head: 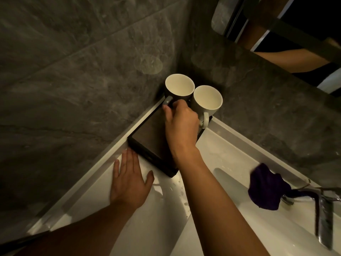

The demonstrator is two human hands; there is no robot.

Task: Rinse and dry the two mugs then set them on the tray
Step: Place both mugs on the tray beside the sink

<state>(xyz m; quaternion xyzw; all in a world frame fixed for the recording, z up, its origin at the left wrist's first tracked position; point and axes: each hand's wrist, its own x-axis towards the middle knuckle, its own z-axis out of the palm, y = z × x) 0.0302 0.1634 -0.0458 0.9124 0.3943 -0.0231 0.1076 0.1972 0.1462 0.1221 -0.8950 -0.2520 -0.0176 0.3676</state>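
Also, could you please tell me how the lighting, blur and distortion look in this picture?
Head view: dim, warm light, walls dark; white counter brightest; the wide lens bends the counter's edges; purple cloth and tap are blurred; the dark mug and white mug look sharp.

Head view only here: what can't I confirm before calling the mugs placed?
1. Base of the dark mug: hidden by the right hand gripping its handle; seated or lifted, unclear.
2. Base of the white mug: behind its own wall and that hand.
3. Far end of the tray: covered by both mugs.
4. Leftover water inside the mugs: light too dim.
5. The faucet: blurred, cut by the right edge.
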